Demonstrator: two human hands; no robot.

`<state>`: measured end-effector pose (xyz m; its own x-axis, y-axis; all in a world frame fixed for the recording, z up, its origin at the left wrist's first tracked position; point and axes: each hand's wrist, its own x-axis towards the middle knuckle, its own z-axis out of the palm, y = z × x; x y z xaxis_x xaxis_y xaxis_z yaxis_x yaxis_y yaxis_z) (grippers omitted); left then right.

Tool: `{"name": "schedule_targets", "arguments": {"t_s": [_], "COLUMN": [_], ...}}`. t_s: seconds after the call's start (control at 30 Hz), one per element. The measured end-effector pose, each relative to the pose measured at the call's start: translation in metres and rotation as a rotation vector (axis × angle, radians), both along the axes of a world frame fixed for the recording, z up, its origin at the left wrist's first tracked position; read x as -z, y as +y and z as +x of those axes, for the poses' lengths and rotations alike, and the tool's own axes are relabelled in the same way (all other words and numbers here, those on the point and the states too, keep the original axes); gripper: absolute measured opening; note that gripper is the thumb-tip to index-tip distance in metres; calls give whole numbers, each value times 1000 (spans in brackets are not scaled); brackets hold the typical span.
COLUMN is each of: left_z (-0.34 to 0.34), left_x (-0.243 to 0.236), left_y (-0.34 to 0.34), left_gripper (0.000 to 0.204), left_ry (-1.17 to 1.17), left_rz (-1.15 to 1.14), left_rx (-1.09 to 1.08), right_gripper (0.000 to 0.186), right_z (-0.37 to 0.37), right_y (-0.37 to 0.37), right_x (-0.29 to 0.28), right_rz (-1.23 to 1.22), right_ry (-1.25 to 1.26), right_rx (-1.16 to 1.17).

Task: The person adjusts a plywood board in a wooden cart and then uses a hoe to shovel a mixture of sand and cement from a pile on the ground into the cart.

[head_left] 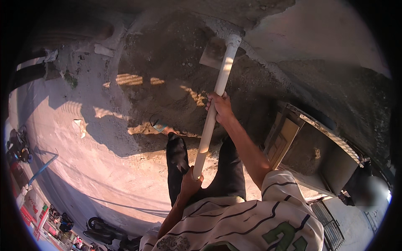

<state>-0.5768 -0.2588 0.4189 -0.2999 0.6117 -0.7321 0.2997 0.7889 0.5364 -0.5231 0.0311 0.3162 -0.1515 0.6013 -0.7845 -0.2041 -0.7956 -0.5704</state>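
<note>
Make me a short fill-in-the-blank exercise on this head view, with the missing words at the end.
1. The long pale handle is gripped by ______ hands in all.
2. Along it, the left hand sits ______ in the picture than the right hand.
3. The open wooden structure stands on the person's ______ side.
4. The person's shirt is pale with a pattern of dark ______.

Missing words: two; lower; right; stripes.

It looks like an outdoor worksite by a street: dark loose soil (157, 50) lies beyond the grip of the right hand (220, 107), sunlit pale ground (98, 167) to its left, parked motorbikes (101, 231) farther left and nearer the person.
</note>
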Motion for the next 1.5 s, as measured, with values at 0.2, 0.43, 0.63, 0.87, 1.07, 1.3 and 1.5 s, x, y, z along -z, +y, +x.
{"name": "schedule_targets", "arguments": {"t_s": [0.2, 0.43, 0.63, 0.87, 1.07, 1.3, 1.5], "left_z": [-47, -7, 1, 43, 118, 264, 358], "left_x": [161, 241, 138, -83, -255, -404, -482], "left_y": [52, -46, 7, 110, 132, 189, 210], "left_gripper": [26, 28, 38, 70, 68, 22, 72], "left_ry": [2, -126, -56, -168, -115, -29, -369], "left_rz": [290, -208, -291, -198, 305, 715, 641], "left_rx": [-278, -362, -76, 204, 523, 983, 946], "right_gripper": [16, 14, 13, 10, 11, 13, 12], "right_z": [-127, -113, -27, 103, 207, 393, 535], "right_y": [64, -85, -103, -83, -77, -102, -121], "right_x": [116, 344, 349, 191, 17, -151, -265], "right_rz": [247, -288, -386, -588, -626, -585, -363], "right_ry": [-170, -427, -123, 158, 516, 755, 879], "right_rx": [-196, -636, -473, 128, 494, 1032, 1395]}}
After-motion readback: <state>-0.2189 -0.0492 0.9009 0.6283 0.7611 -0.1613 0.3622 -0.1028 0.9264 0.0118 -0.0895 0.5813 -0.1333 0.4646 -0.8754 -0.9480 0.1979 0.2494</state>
